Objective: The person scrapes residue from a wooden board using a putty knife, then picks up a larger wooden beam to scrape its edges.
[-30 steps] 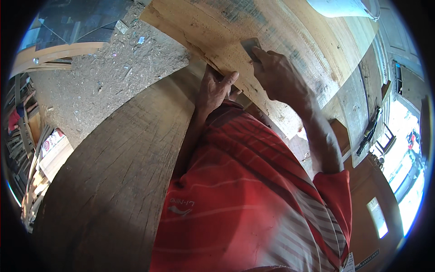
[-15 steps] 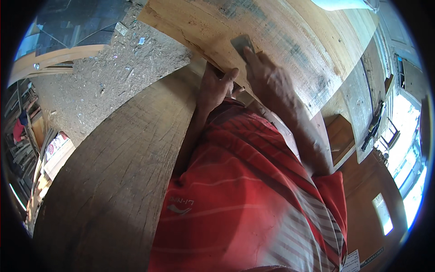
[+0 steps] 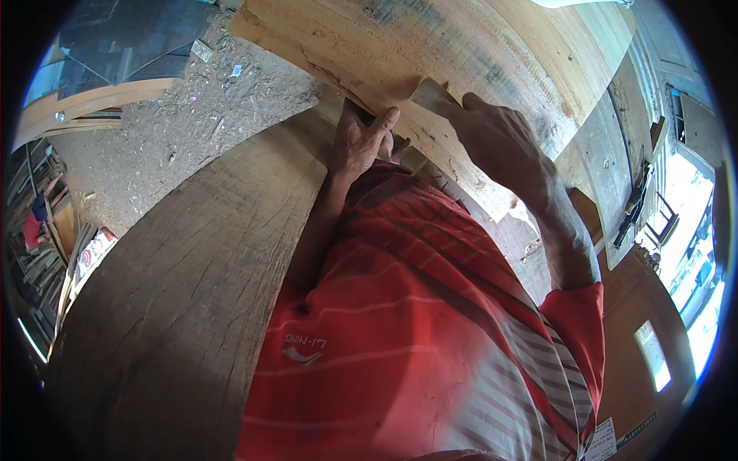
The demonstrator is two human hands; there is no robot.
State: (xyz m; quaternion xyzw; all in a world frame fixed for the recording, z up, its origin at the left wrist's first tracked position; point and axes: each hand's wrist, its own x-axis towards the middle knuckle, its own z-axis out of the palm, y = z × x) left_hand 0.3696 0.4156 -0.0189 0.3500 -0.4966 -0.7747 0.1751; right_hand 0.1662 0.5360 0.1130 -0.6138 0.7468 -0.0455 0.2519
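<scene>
A wide, pale wooden board (image 3: 453,46) with grey-blue stains and a rough near edge slants across the top of the view. My right hand (image 3: 503,138) is closed around a flat, greyish scraper blade (image 3: 434,97), which lies against the board close to its near edge. At that same edge is my left hand (image 3: 361,146), its thumb up against the board and its fingers reaching underneath, partly hidden. It grips the board there.
A thick, weathered plank (image 3: 184,276) runs along my left side. Beyond it, the dirt floor (image 3: 181,142) is littered with scraps. Wood offcuts (image 3: 46,253) pile up at the far left. A dark tool (image 3: 635,206) lies on a plank at the right.
My right hand has moved right and a little nearer with the scraper, whose blade is now turned more sideways. My left hand stays at the board's edge, almost unmoved.
</scene>
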